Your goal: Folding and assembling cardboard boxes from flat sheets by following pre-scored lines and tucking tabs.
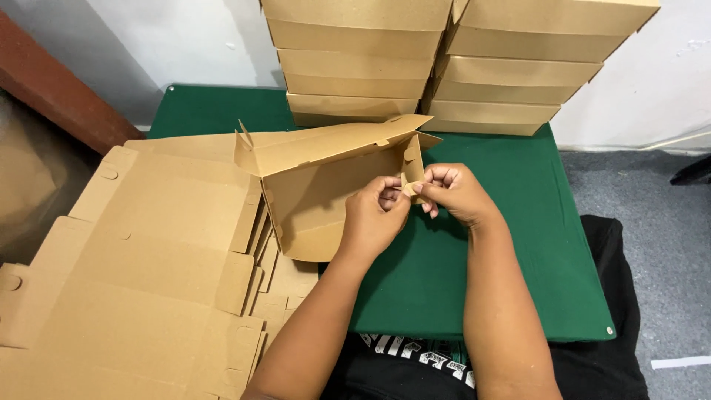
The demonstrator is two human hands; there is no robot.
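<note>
Both hands' fingers pinch a flap of the half-folded brown cardboard box; green cloth table beneath.

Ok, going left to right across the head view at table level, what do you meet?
Pile of flat cardboard blanks → half-folded cardboard box → left hand → right hand → bare green table cover → grey floor.
</note>
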